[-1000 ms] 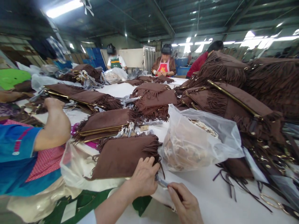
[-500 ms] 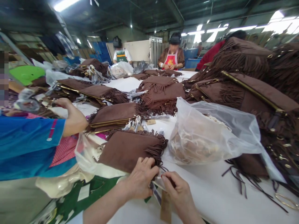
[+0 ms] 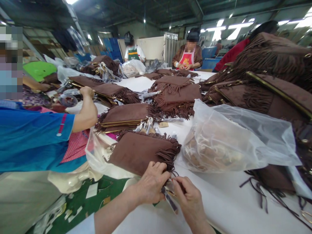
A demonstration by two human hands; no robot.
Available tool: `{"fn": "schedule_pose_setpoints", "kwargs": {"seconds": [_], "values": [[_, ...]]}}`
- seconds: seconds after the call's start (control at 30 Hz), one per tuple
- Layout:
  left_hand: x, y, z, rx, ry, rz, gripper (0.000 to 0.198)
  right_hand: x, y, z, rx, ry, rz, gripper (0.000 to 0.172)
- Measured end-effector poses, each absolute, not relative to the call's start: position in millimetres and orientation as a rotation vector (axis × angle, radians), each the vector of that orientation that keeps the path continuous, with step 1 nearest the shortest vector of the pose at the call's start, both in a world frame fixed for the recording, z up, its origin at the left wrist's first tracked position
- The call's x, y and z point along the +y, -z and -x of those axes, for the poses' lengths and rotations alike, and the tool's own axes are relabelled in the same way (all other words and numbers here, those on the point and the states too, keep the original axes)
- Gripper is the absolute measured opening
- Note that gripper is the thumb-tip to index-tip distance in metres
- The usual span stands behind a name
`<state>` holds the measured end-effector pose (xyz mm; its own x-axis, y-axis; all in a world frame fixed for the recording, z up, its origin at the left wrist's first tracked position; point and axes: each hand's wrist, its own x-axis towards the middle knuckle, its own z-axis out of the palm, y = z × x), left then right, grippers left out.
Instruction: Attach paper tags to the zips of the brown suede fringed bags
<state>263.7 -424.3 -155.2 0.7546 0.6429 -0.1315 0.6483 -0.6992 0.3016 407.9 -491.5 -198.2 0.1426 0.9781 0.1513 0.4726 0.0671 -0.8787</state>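
Observation:
A brown fringed bag (image 3: 136,152) lies flat on the white table in front of me, its tassels at the right end. By its near right corner, my left hand (image 3: 152,183) is closed around a dark strip wrapped in clear plastic (image 3: 171,202), which slants down out of the fingers. Close beside it, my right hand (image 3: 190,198) has thumb and forefinger pinched together at the strip's upper end. What sits in that pinch is too small and hidden to make out. Thin dark cords show just above the fingertips.
A translucent plastic sack (image 3: 219,146) of pale stringy items stands to the right. Stacked brown bags (image 3: 126,113) lie beyond, with a high pile (image 3: 275,61) at right. A co-worker's blue sleeve (image 3: 36,139) reaches in from the left. Two more people stand across the table (image 3: 136,81).
The kraft tag that hung below my hands no longer shows. The wrapped strip now points more to the right. The co-worker's arm at left has lifted, and the view has shifted slightly.

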Motion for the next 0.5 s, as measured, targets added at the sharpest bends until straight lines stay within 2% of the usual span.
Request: {"fn": "schedule_pose_setpoints", "kwargs": {"seconds": [0.17, 0.27, 0.37, 0.5], "values": [[-468.2, 174.4, -244.1, 1.067, -0.457, -2.324, 0.051, -494.2, 198.4, -418.4, -1.377, -0.706, 1.570, 0.021], [-492.6, 193.8, -240.9, 1.449, -0.659, -1.478, 0.029, -499.0, 202.7, -424.7, -1.326, -0.739, 1.570, 0.022], [-492.1, 203.4, -250.5, 1.501, -0.755, -0.560, 0.034, -503.3, 203.5, -424.7, -1.280, -0.812, 1.570, 0.023], [-470.4, 195.7, -268.1, 1.495, -0.812, -0.133, 0.036, -508.0, 197.8, -420.9, -1.192, -0.828, 1.597, 0.025]]}}
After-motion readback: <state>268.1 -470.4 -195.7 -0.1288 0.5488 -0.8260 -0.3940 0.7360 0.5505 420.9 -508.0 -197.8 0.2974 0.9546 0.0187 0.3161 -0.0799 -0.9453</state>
